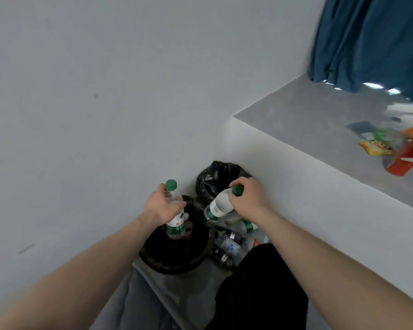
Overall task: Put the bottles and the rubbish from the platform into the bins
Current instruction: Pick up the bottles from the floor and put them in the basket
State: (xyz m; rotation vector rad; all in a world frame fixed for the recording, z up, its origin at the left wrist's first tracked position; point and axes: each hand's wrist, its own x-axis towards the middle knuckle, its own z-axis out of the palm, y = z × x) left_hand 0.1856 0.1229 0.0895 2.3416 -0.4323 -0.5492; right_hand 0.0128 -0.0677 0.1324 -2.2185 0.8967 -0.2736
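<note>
A person leaned over two black-lined bins in a corner, a clear plastic bottle in each hand. The left hand (161,206) had its grip closed round an upright green-capped bottle (175,211) above the nearer bin (174,256). The right hand (247,197) pinched a tilted bottle (218,206) at its green cap, over a heap of discarded bottles (231,244) beside the farther bin (215,177). More rubbish (391,144) (blurred wrappers and a red carton) lay on the grey platform (308,120) to the right, below a blue curtain (372,39).
</note>
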